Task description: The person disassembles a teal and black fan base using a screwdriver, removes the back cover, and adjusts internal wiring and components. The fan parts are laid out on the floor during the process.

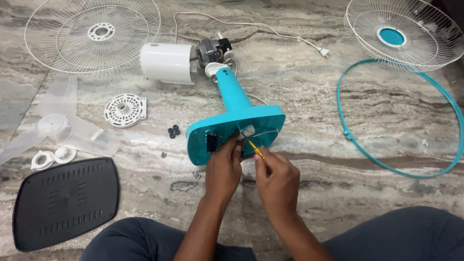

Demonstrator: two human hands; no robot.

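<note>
Left hand [223, 166] is up against the open underside of the turquoise fan base [237, 133], fingers pressed together on the parts inside, right by the small black switch block [211, 141]. Right hand [276, 180] sits just beside it, grip pinched on a slim yellow-handled screwdriver [257, 151] whose tip points into the base near the white wiring. The base lies tipped on its side on the marble floor [309, 101], its stem running up toward the white motor housing [166, 63] with the bare motor [212, 49] poking out the end.

Around that: a white wire grille [92, 34] top left, a second grille with a turquoise centre [403, 34] top right, and a turquoise rim ring [401, 121] below it. The clear fan blade [58, 128] lies far left, a round white plastic disc [124, 109] near it, the black bottom cover [65, 200] lower left. Small black knobs [173, 131] and loose screws [180, 171] are scattered just left of the base. The white power cord and plug [325, 52] trail off toward the top.
</note>
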